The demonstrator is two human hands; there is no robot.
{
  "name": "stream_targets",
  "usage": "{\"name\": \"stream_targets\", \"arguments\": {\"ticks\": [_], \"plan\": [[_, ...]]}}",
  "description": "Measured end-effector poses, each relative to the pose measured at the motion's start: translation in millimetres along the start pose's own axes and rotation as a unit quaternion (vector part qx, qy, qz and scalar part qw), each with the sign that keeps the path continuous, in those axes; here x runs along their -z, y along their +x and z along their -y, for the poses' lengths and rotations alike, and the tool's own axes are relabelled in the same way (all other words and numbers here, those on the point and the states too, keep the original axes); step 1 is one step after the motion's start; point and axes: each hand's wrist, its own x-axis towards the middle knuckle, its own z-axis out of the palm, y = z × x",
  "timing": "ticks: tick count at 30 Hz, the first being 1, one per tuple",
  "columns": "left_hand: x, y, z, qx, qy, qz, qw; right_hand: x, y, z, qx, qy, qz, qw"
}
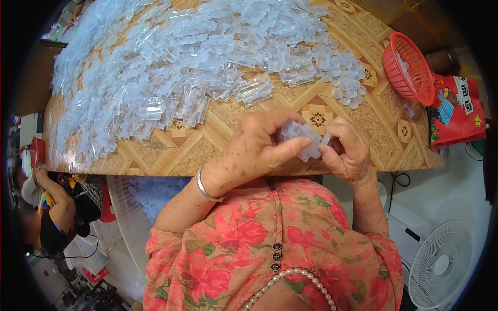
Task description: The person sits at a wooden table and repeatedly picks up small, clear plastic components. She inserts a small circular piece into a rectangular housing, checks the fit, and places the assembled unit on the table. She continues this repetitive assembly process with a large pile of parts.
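Just above the table's near edge, my left hand (249,145) is closed around a cluster of clear plastic pieces (306,136). Close beside it on the right, my right hand (350,150) pinches a small translucent plastic piece (326,139) between thumb and fingers. That piece is too small and partly covered to tell whether it touches the cluster. Beyond my hands, a wide heap of clear, flat, elongated plastic pieces (207,52) spreads over the patterned table (223,119). Several small round translucent caps (345,78) lie at the heap's right end.
A red plastic basket (425,85) leans at the table's right, next to a red printed bag (456,114). A white fan (441,264) stands at lower right. Below the table's left part is a white crate (124,217) near bluish plastic pieces. Another person (59,207) sits far left.
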Motion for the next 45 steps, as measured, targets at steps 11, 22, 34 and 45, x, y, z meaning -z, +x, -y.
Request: {"name": "stream_targets", "arguments": {"ticks": [11,22,34,45], "plan": [[-4,4,12,-0.037,-0.265,-0.08,0.96,12,1,1,-0.186,-0.258,0.11,0.942],[-18,4,6,-0.112,-0.243,-0.124,0.955,-40,11,24,-0.12,0.058,-0.094,0.987],[-7,-12,-3,-0.155,-0.125,-0.019,0.98,-44,18,11,-0.099,0.195,-0.146,0.965],[-22,-6,2,-0.102,-0.241,-0.104,0.96,-52,17,15,-0.025,0.086,-0.128,0.988]]}}
